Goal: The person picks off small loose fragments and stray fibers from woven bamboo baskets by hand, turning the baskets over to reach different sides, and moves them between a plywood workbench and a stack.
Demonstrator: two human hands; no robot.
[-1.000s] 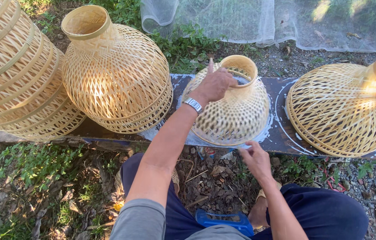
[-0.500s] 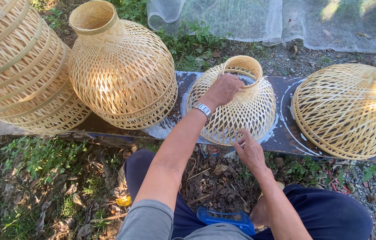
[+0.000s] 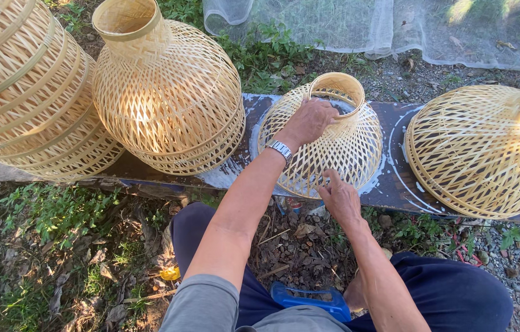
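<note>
Gripping the neck of a small woven bamboo dome (image 3: pixel 334 154), the left hand (image 3: pixel 310 120) curls over the near side of its open round collar (image 3: pixel 337 89), fingers wrapped down onto the rim and closed on it. The dome sits mouth-down on a dark plank (image 3: pixel 395 184) streaked with white, its long axis running straight up from the board through the collar, so the left hand is at the top of that axis and the right hand (image 3: pixel 338 198) is at the bottom. The right hand rests against the lower near edge of the weave, fingers loosely spread and pointing up the wall; it looks to be touching rather than clasping, though the fingertips are partly lost in the lattice. Both hands are on the same piece, the left higher and farther out.

The weave is an open diagonal lattice of thin pale strips, stiff and springy-looking, tightening into a solid band at the collar. A taller stack of bamboo domes (image 3: pixel 168 98) stands just left, another stack of broader hoops (image 3: pixel 20 92) farther left, and a wide dome (image 3: pixel 481 150) lies to the right. White netting (image 3: pixel 364 31) covers the ground beyond
</note>
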